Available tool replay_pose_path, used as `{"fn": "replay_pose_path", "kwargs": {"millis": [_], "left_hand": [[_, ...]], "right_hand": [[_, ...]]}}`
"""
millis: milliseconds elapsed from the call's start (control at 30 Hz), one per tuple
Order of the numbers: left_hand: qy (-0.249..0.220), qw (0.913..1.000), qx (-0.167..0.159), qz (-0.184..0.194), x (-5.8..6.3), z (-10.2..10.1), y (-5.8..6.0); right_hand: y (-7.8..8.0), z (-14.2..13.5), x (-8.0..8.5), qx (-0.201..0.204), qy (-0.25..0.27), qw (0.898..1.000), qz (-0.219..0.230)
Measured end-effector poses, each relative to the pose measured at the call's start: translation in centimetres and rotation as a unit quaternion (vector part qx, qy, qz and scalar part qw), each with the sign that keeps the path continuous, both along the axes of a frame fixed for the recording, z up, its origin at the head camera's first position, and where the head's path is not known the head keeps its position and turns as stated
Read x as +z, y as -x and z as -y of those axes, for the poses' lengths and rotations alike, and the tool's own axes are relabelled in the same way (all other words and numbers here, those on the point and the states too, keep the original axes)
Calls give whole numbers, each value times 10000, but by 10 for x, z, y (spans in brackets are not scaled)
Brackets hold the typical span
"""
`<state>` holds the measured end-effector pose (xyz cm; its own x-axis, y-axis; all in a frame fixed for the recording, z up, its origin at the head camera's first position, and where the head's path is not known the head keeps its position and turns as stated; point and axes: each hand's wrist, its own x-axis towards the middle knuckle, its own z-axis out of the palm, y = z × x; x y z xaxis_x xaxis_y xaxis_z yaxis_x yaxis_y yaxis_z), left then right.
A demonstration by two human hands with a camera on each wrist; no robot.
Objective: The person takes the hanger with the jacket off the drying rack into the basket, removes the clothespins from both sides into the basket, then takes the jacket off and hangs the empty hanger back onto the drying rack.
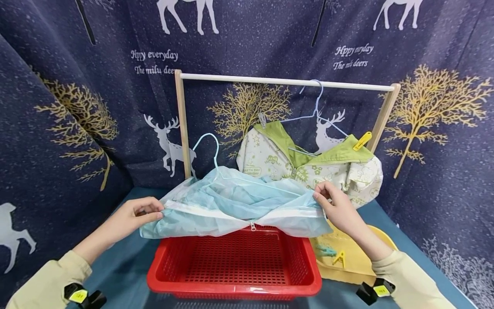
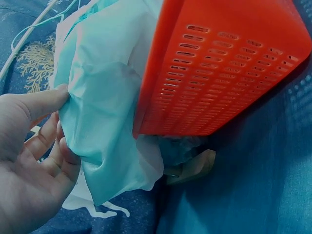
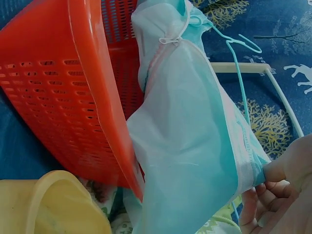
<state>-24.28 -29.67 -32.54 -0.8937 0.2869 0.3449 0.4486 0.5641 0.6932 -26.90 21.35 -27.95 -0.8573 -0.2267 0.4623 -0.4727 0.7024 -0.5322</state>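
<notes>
A thin light-blue jacket (image 1: 231,201) with a white zip lies spread over the back of the red basket (image 1: 235,288). Its zip pull (image 1: 253,226) hangs at the front middle. A pale blue hanger (image 1: 216,148) sits inside the jacket, its hook sticking up at the left. My left hand (image 1: 133,216) pinches the jacket's left edge between thumb and fingers, as the left wrist view also shows at the cloth (image 2: 105,102). At the opposite end, my right hand (image 1: 339,208) pinches the jacket's right corner near the hanger's arm; the white zip band (image 3: 243,161) runs right beside those fingertips.
Behind stands a rack with a white rail (image 1: 270,80) and wooden posts. A white-and-green patterned jacket (image 1: 270,150) hangs there on a blue hanger, with a grey clip (image 1: 262,120) and yellow clip (image 1: 362,140). A yellow tray (image 1: 364,257) at right holds clothespins (image 1: 339,259).
</notes>
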Motion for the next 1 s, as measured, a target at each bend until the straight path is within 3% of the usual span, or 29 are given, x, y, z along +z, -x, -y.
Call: {"fn": "replay_pose_path", "kwargs": {"millis": [1000], "left_hand": [[-29, 9989, 247, 393, -5, 9, -5]], "right_hand": [[3, -6, -16, 58, 96, 9997, 196]]}}
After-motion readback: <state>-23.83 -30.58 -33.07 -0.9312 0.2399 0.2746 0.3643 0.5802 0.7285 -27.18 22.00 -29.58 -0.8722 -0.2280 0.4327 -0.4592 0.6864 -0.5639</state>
